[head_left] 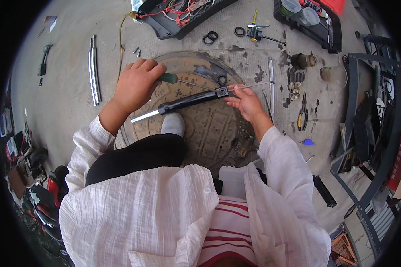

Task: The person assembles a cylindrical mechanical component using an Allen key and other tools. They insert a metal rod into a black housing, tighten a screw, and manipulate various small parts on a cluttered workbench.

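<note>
My left hand is closed around the green handle of a screwdriver. Its thin shaft runs right to the eye end of a black shock absorber. A bright silver rod sticks out of the absorber's lower left end. My right hand grips that eye end from the right, thumb on top. From beside the thumb a thin metal rod points right; whether my fingers pinch it I cannot tell. A black ring shows just above the eye. All this is over a round manhole cover.
Black rubber rings and a yellow-and-black tool lie ahead. Silver tubes are at left. Pliers, a dark jar and a metal frame stand or lie right. A black tray with wires is at the top.
</note>
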Motion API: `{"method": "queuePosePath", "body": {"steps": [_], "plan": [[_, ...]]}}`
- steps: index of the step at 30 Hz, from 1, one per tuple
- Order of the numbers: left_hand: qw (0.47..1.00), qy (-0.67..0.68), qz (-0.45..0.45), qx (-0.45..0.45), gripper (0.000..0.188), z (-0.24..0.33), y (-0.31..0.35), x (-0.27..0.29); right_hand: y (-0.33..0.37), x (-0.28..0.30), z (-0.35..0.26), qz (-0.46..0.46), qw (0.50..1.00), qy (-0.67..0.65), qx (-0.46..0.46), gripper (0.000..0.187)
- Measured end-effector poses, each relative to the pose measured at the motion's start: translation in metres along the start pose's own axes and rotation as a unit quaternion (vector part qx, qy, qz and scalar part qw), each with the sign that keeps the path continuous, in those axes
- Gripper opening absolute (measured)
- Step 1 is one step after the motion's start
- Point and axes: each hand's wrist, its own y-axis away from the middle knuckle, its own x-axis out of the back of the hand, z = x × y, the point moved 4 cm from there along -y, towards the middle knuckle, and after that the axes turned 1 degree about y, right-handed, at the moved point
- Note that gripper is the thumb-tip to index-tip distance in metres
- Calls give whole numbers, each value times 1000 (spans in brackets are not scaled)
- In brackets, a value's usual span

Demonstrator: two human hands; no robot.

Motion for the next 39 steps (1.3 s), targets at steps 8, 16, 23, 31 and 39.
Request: {"method": "queuePosePath", "body": {"steps": [8,16,23,31,39], "plan": [[998,-35,25,-37,26,9,-12,-1,0,-1,1,13,1000,-6,4,25],[986,-105,30,-129,24,48,-26,33,3,-4,0,27,1000,-4,12,23],[967,-160,-11,-198,21,84,-49,40,11,-7,0,41,999,4,-1,23],[939,-235,5,-251,15,120,-57,31,14,-3,3,33,999,-9,12,24],[950,-241,-77,-181,11,63,-97,2,15,-5,8,52,999,-4,5,25]]}}
